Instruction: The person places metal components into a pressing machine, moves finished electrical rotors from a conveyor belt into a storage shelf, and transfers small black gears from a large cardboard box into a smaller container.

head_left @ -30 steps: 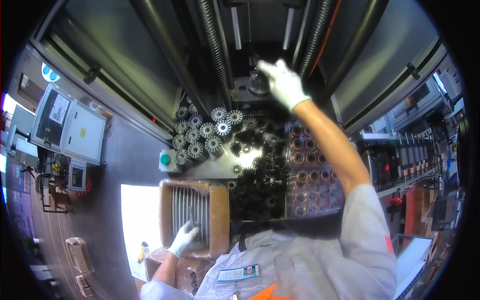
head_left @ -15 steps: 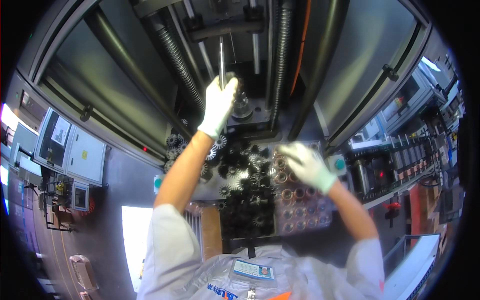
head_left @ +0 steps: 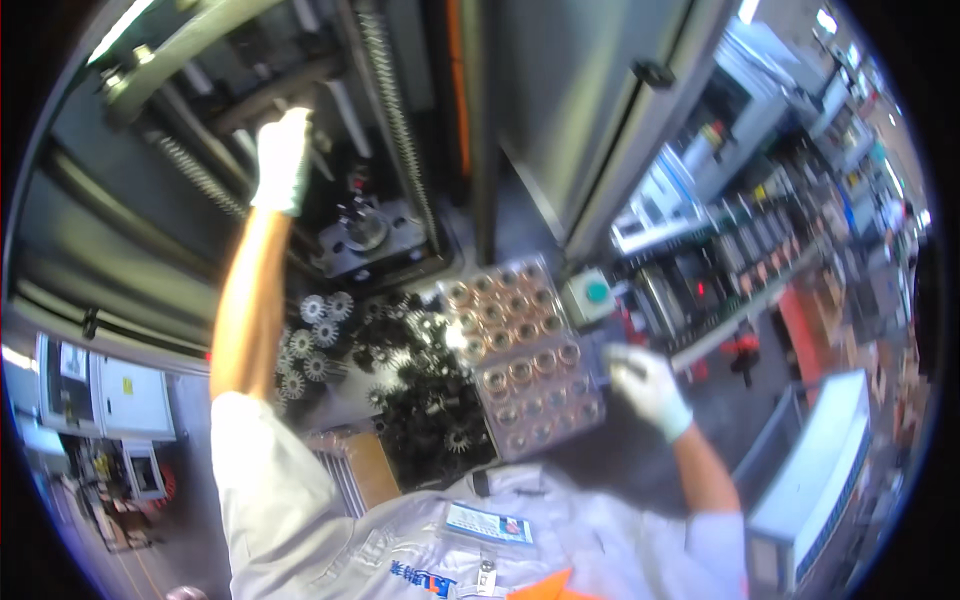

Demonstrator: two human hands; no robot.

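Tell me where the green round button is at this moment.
In the head view, the green round button sits right of centre, on a small grey box beside the upper right corner of the tray of copper-coloured rings, above the gloved right hand.

A grey machine bench (head_left: 330, 395) carries loose gears (head_left: 320, 340) and a ring tray (head_left: 520, 365).

Both the left hand (head_left: 280, 160) and the right hand (head_left: 645, 385) wear white gloves, and the sleeves (head_left: 270, 480) are pale grey above an orange patch (head_left: 545, 588) at the chest. A tray (head_left: 520, 355) holds rows of copper-coloured rings beside a pile of black gears (head_left: 440, 420) and a few silver-grey gears (head_left: 315, 335). A round green button (head_left: 597, 291) sits on a grey box, and the machine's metal panels (head_left: 570, 110) are dull grey with an orange stripe (head_left: 458, 80).
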